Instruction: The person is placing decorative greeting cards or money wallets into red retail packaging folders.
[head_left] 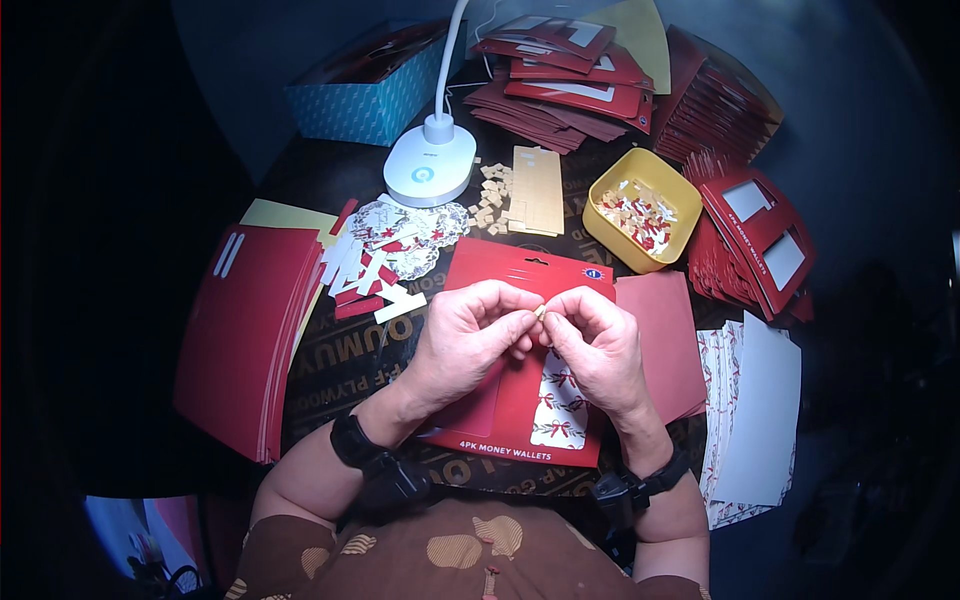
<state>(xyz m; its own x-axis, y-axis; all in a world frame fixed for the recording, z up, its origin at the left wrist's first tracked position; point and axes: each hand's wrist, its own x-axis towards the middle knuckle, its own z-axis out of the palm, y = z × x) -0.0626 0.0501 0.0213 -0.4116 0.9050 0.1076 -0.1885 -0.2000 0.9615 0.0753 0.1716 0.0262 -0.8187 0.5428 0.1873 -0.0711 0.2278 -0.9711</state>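
Observation:
Fingertips meeting, my left hand (468, 335) and my right hand (600, 350) pinch a small tan piece (541, 312) between them. It looks like one of the little adhesive squares (490, 205) scattered beyond my hands, beside a tan sheet (537, 190) of them. Below my hands a red card wallet pack (520, 272) lies flat on the table, with a hang slot at its far edge. White paper with red bows and green sprigs (560, 415) shows in its right half. My hands hide the pack's middle.
Red cards (228, 330) are stacked left, near white and red strips (375, 285) and floral cut-outs (425, 225). A lamp base (430, 170) stands behind. A yellow tub (640, 245) holds scraps. More red packs (755, 235), pink-red sheets (660, 340) and white sheets (765, 410) lie right.

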